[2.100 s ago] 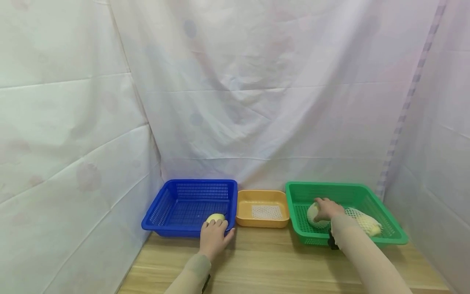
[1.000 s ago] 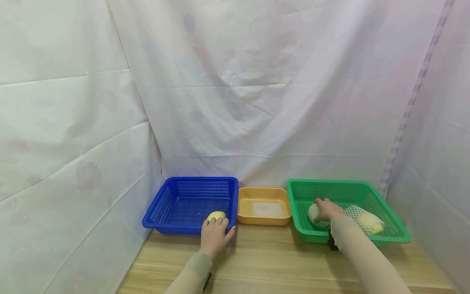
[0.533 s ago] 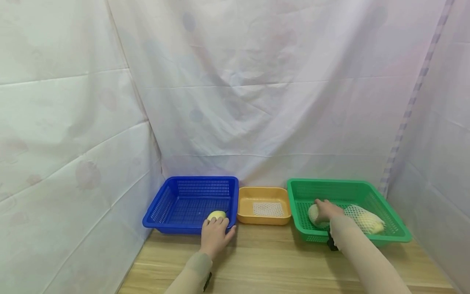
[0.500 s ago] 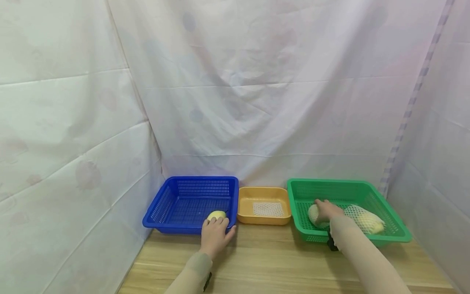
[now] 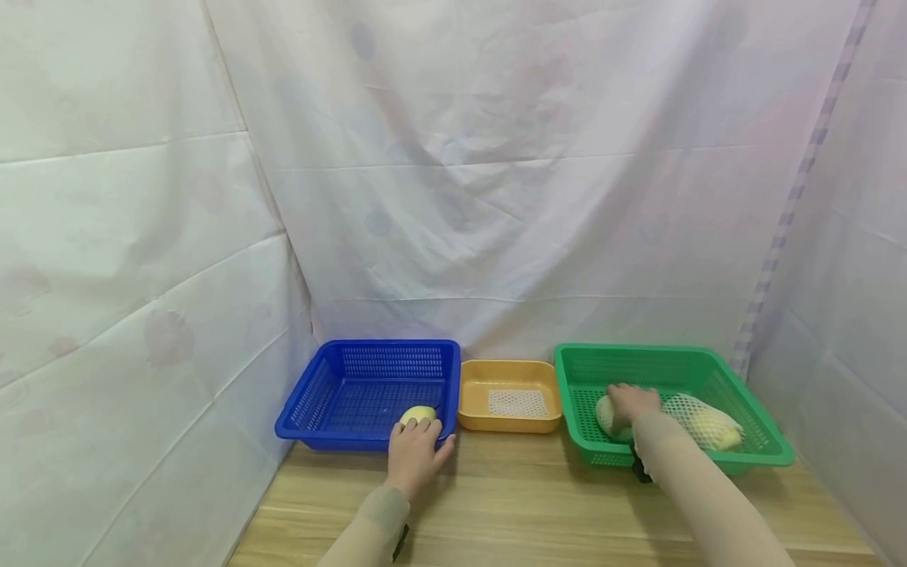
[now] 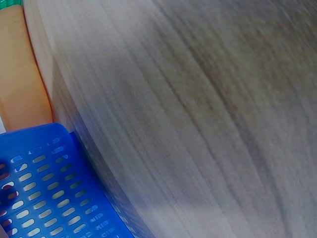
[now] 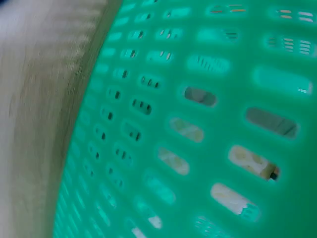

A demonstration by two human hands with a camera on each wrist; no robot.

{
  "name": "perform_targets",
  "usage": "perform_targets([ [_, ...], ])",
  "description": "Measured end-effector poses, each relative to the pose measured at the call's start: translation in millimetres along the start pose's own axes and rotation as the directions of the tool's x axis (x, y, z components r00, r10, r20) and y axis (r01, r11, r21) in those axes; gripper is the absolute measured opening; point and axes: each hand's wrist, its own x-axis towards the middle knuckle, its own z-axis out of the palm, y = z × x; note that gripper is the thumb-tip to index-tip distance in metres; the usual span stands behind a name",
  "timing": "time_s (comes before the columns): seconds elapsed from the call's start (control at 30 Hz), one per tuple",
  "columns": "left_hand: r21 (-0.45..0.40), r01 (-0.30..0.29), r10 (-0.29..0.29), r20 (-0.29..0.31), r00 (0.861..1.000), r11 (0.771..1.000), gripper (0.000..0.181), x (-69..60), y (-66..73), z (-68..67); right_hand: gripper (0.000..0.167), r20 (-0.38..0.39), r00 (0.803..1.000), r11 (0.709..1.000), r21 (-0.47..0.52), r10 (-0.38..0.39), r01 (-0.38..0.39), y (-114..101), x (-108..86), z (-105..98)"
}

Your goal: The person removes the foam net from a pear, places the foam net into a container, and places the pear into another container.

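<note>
In the head view my left hand [image 5: 412, 457] reaches over the front rim of the blue basket [image 5: 298, 429]. Its fingers curl over a pale yellow round fruit [image 5: 418, 413] with a dark stem; the thumb is spread to the right. Inside the green basket [image 5: 761, 453], my right hand [image 5: 633, 405] grips a round fruit in a white foam net [image 5: 605, 413]. Beside that wrist lies a second netted fruit [image 5: 708, 425], its yellow end bare. Neither wrist view shows its hand's grip: the left has the blue basket's wall [image 6: 54, 193], the right the green basket's wall [image 7: 163, 114].
Between the two baskets stands a shallow orange-yellow tray [image 5: 510, 425] with a flat white foam net [image 5: 517, 403] in it. All three sit on a wood-grain table [image 5: 510, 504]. White cloth [image 5: 453, 197] hangs behind and at both sides.
The right hand has shifted slightly and its fingers sit more closely over the netted fruit. The left hand stays on the yellow fruit. The head view has moved a little.
</note>
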Motion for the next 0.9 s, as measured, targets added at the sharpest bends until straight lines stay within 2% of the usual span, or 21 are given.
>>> perform_targets([
  [0.13, -0.001, -0.007, 0.007, -0.002, 1.000, 1.000, 0.031, 0.1, -0.2, 1.0, 0.071, -0.023, 0.999, 0.992, -0.123, -0.043, 0.040, -4, 0.3, 0],
  [0.37, 0.011, -0.003, 0.003, -0.006, 1.000, 1.000, 0.031, 0.2, -0.2, 2.5, 0.079, -0.007, 0.997, 0.979, -0.190, -0.082, 0.079, -14, -4.3, -2],
  [0.7, 0.016, 0.006, -0.006, 0.016, 1.000, 1.000, 0.031, 0.6, -0.5, 3.9, 0.070, 0.027, 0.999, 0.986, -0.159, -0.035, 0.039, -22, -10.6, -7],
  [0.9, 0.008, 0.002, -0.002, -0.005, 1.000, 1.000, 0.030, 0.1, -1.7, 4.4, 0.060, 0.016, 1.000, 0.988, -0.154, -0.016, 0.018, -18, -9.6, -5],
])
